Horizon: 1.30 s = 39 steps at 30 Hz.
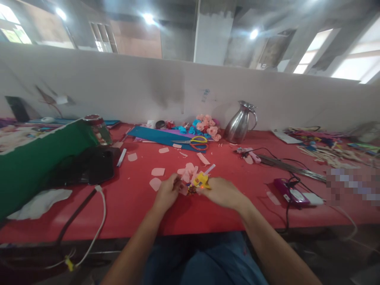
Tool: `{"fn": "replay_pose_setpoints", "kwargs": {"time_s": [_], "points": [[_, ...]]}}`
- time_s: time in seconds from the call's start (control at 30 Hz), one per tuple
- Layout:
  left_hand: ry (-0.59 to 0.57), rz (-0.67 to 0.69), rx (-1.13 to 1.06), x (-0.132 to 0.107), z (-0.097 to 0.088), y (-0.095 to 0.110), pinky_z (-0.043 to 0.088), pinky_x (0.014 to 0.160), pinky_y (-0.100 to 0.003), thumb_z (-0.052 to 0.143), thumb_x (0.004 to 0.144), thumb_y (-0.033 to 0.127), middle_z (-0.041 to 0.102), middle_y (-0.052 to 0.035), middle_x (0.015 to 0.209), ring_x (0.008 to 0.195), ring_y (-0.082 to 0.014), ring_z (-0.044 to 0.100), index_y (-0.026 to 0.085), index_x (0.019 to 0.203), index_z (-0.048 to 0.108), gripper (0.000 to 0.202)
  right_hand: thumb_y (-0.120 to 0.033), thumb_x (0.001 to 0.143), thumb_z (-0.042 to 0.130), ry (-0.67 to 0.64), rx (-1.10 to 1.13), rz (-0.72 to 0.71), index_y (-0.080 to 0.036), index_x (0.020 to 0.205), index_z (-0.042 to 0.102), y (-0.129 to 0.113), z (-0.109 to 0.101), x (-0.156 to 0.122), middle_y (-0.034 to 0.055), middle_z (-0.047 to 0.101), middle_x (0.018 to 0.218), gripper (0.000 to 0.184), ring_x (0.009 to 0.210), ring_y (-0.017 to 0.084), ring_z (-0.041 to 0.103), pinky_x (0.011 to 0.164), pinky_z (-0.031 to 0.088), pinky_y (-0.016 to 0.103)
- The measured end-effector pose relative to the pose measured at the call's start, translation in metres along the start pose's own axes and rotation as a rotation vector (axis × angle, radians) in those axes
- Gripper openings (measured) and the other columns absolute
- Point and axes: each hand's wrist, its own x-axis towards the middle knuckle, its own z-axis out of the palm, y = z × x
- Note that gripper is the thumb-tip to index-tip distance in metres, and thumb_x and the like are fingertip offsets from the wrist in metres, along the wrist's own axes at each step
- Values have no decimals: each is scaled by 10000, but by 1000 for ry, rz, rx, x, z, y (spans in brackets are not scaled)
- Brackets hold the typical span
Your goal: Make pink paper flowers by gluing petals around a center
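Two bare hands meet low in the middle of my head-camera view, above a red-topped table [127,213]. The right hand [224,193] has its grip wrapped around a yellow tool [202,180], a small orange light glowing on it and a white stick [210,169] poking out toward one o'clock. I see the left hand [168,192] at the tool's nine o'clock, fingers bunched beside the pink paper flower [189,172]; blur keeps me from telling whether its grip is closed on a petal. That flower lies between the hands, just off the tool's ten o'clock.

From there outward, I find loose pink pieces [158,171] at ten, scissors [191,141] at twelve across a blue strip [157,136], and a bunch of pink paper roses [208,124] past them. A metal jug [237,124] stands between one and two. Well apart, a purple device [283,189] sits at three and a green box [44,166] at nine.
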Motion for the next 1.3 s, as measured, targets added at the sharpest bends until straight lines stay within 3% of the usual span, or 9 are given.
{"fn": "replay_pose_setpoints", "kwargs": {"time_s": [0.2,0.4,0.53,0.63,0.73,0.9,1.03,1.17,1.3], "points": [[-4,12,24,1,2,-9,442,656,-282,402,825,220,655,-19,736,714,-177,630,219,805,483,84,-564,782,479,-89,79,-11,-197,855,650,7,-13,19,66,685,881,412,748,204,609,582,391,248],[19,50,40,1,1,-11,432,633,-268,402,831,212,660,-18,729,706,-176,632,217,808,492,93,-546,793,480,-112,229,-38,-157,714,625,30,-13,15,48,657,695,423,644,172,579,579,393,250],[39,45,57,2,2,-13,436,648,-275,413,821,200,674,-38,754,719,-189,641,216,829,498,87,-521,825,448,22,326,-42,-146,826,637,56,-14,3,64,661,775,420,713,198,593,622,431,270],[54,42,68,2,2,-13,434,650,-283,411,820,198,680,-45,753,702,-195,643,219,823,495,87,-377,900,353,256,142,-161,-190,1103,587,83,-10,-2,91,634,1024,361,915,230,572,791,428,327],[56,30,45,2,2,-11,432,650,-287,406,823,196,672,-30,699,663,-192,638,224,835,489,88,-196,877,357,446,-201,-91,-202,1308,433,113,-1,5,128,547,1182,438,1050,266,491,872,378,383],[123,-10,-17,2,1,-10,424,616,-289,411,814,192,649,-22,666,598,-186,616,222,827,479,74,-5,780,364,337,-495,99,-138,1383,317,140,15,23,165,554,1137,619,1069,285,447,855,338,394],[156,-7,-60,2,2,-11,407,583,-282,420,808,194,636,-22,689,568,-175,598,221,805,474,60,-7,717,428,257,-489,127,-150,1322,421,115,14,21,169,479,1271,621,1111,309,395,839,309,414],[173,-17,-35,0,0,-9,397,593,-279,409,823,224,633,-21,707,616,-178,600,224,784,460,64,-90,762,442,322,-342,-155,-217,1249,508,46,12,25,105,498,1265,507,1101,269,388,860,282,387],[210,-6,4,-1,-3,-7,385,583,-269,394,830,238,616,-5,699,631,-172,588,227,763,434,79,-200,802,475,138,-252,-339,-222,1106,618,-18,22,48,95,620,1052,336,1010,244,463,813,316,359]]}}
